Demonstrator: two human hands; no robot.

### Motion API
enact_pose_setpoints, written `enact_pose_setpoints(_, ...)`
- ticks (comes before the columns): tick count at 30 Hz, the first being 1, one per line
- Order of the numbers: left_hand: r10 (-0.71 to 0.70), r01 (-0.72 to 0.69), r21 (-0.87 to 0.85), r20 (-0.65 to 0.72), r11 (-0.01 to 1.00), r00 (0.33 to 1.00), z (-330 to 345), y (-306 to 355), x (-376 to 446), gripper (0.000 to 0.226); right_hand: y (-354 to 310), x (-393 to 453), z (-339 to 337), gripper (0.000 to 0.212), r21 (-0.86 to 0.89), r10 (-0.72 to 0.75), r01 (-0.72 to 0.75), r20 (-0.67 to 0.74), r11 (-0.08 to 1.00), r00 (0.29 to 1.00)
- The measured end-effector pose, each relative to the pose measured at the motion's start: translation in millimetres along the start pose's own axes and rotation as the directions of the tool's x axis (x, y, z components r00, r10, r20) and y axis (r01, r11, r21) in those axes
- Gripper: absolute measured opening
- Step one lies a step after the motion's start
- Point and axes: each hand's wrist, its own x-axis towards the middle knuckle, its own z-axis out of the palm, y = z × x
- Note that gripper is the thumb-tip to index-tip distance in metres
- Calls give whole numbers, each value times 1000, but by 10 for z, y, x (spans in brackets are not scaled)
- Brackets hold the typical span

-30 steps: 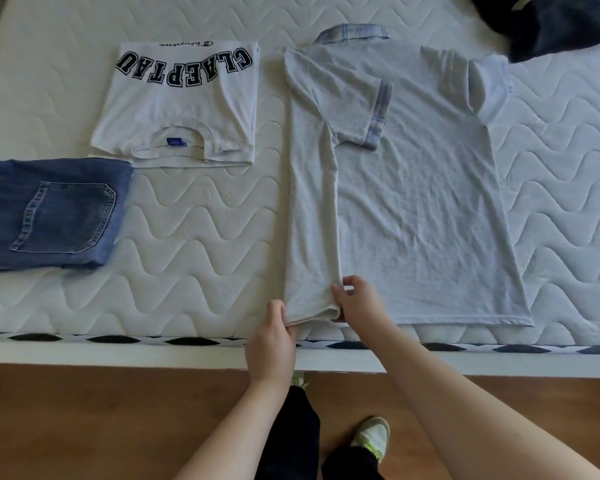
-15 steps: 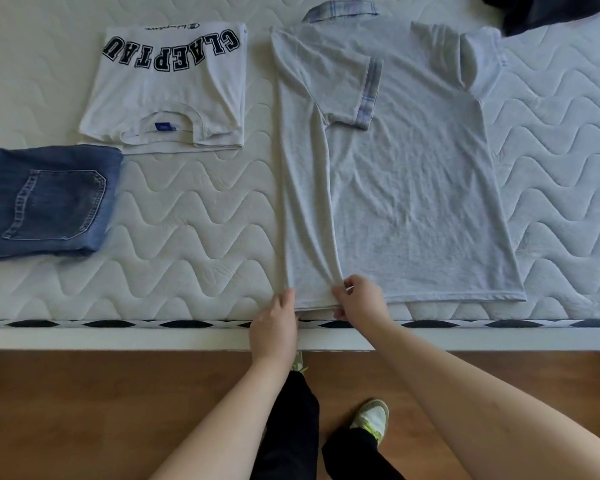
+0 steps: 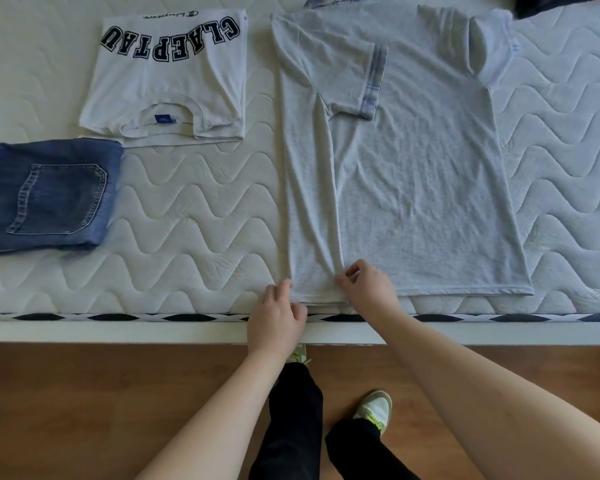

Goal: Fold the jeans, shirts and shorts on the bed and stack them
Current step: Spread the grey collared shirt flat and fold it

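A light grey polo shirt [image 3: 420, 174] lies flat on the mattress, collar away from me, its left side and sleeve folded inward. My left hand [image 3: 278, 318] pinches the bottom hem at the folded strip's left corner. My right hand [image 3: 368, 287] pinches the same hem at the strip's right edge. A folded white T-shirt [image 3: 174, 77] with dark letters lies at the upper left. Folded blue jeans [image 3: 45, 197] lie at the far left, partly cut off by the frame.
The white quilted mattress [image 3: 194, 216] ends in a patterned front edge [image 3: 118, 317] just below my hands. A dark garment [image 3: 565, 3] shows at the top right corner. My legs and shoes stand on the wooden floor [image 3: 84, 410].
The view has dropped slightly, so the clothes sit higher in frame. Both hands stay at the polo's bottom hem; my left hand has shifted a little along the corner.
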Motion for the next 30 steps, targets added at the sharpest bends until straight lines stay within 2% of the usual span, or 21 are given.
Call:
enact_pose_setpoints(2,-174,162,-281,-17,946,985,-12,0,78,32,-2,32,16,22,-25,-14,13,-7,1000,1000)
enact_pose_setpoints(4,-326,316,-410,49,856,944,-27,-26,232,32,4,49,31,22,-70,-45,44,-21,997,999)
enact_pose_setpoints(8,-249,302,-280,208,911,946,-70,-43,473,23,4,50,58,25,-161,-99,95,-19,982,995)
enact_pose_setpoints(10,-220,280,-282,227,918,949,-66,-54,534,27,-5,51,63,27,-217,-104,99,-13,971,995)
enact_pose_setpoints(12,-221,295,-380,226,877,949,-77,-79,548,32,-13,60,74,30,-178,-89,88,2,980,996)
enact_pose_setpoints(15,-295,358,-441,207,823,933,-77,-115,482,27,-43,53,98,29,-84,-80,84,56,993,995)
enact_pose_setpoints(19,-392,510,-540,326,670,860,-22,-139,371,29,-46,41,122,26,-2,-37,37,76,999,996)
enact_pose_setpoints(21,-403,527,-533,340,662,850,-27,-134,342,42,-25,27,125,27,14,-27,26,81,1000,996)
enact_pose_setpoints(23,-359,492,-514,342,702,869,-39,-118,332,52,-17,13,120,30,6,-24,23,96,1000,995)
enact_pose_setpoints(24,-322,470,-507,355,723,878,-39,-114,318,50,-17,4,120,30,1,-22,22,109,1000,994)
enact_pose_setpoints(26,-262,452,-523,397,723,879,-39,-110,280,27,-13,-17,127,30,5,-28,28,122,1000,992)
enact_pose_setpoints(28,-267,494,-553,441,671,857,-47,-88,247,10,14,-45,146,29,36,-34,31,81,999,996)
enact_pose_setpoints(30,-307,598,-567,528,567,792,-74,-23,241,18,76,-93,169,31,25,-32,31,26,999,999)
